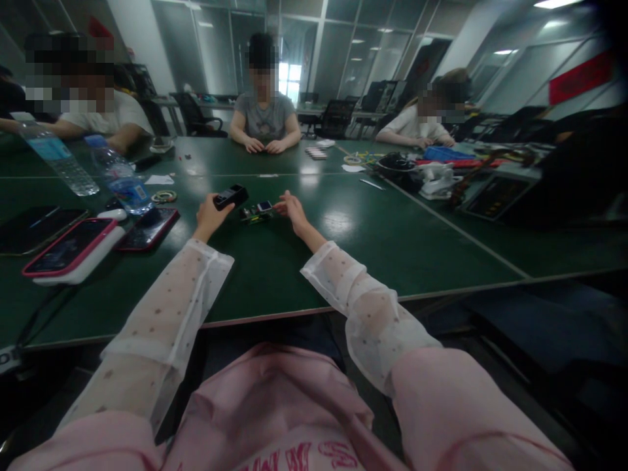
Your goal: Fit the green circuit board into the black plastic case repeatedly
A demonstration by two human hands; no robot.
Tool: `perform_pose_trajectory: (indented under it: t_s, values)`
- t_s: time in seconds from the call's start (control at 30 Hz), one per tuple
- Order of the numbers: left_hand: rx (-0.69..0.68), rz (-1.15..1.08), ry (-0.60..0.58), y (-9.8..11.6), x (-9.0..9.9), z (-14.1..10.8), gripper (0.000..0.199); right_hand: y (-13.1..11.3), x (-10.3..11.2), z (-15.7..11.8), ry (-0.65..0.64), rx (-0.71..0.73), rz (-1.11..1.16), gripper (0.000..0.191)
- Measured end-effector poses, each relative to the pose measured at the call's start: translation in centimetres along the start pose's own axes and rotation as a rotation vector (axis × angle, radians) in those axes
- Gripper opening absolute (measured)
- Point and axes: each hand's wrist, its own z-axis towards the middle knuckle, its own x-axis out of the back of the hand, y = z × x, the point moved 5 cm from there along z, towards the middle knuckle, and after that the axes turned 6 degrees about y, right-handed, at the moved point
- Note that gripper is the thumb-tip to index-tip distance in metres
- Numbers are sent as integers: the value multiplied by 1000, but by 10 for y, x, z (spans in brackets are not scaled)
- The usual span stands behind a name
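My left hand (pixel 210 214) is closed around a small black box-shaped case (pixel 232 195), held tilted just above the table. Beside it lies a small electronic part (pixel 256 210) with a little screen and what looks like a green circuit board. To the right of that part is my right hand (pixel 294 212), fingers stretched out and apart, holding nothing. Its fingertips come close to the part's right end; whether they touch it I cannot tell.
Left on the green table (pixel 383 242) are phones (pixel 71 247), a red-edged phone (pixel 150 229), water bottles (pixel 120 176) and a tape roll (pixel 163 196). A pen (pixel 371 184) and a pile of cables and bags (pixel 436 171) lie right. Several people sit opposite.
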Motion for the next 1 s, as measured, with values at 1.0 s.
perform_pose_trajectory:
  t_s: [1.0]
  values:
    - [-67,86,-79,1,-5,-7,60,3,-1,-3,-233,265,-1109,66]
